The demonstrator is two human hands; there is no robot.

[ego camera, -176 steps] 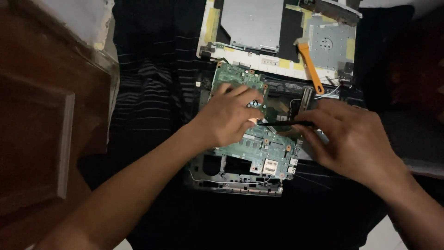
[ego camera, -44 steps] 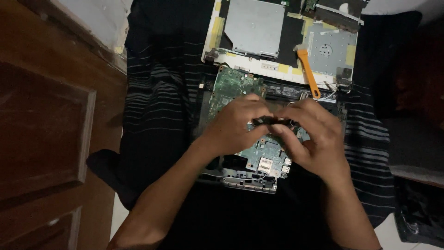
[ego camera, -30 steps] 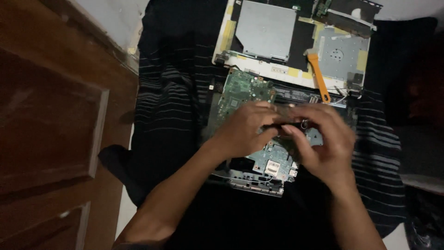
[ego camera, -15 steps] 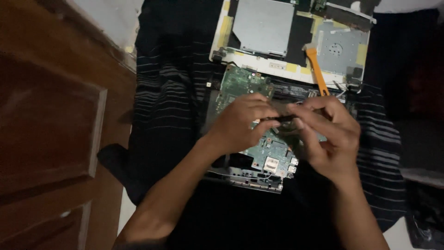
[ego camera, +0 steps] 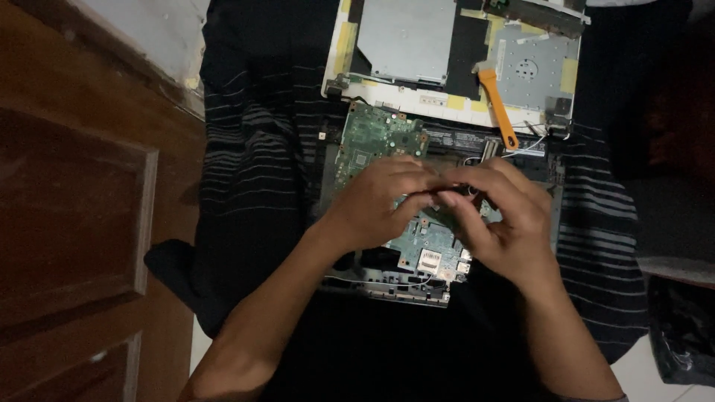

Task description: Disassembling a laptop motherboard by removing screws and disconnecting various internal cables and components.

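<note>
Head view: left hand (ego camera: 376,205) and right hand (ego camera: 503,223) pinch a small dark part over the green circuit board (ego camera: 372,138).

Pretty dim light here; a brown wooden door (ego camera: 74,223) is filling the left side (panelled), with pale wall (ego camera: 160,33) showing beside it, up top.

white label (ego camera: 428,261) on green circuit board (ego camera: 372,138)
</note>
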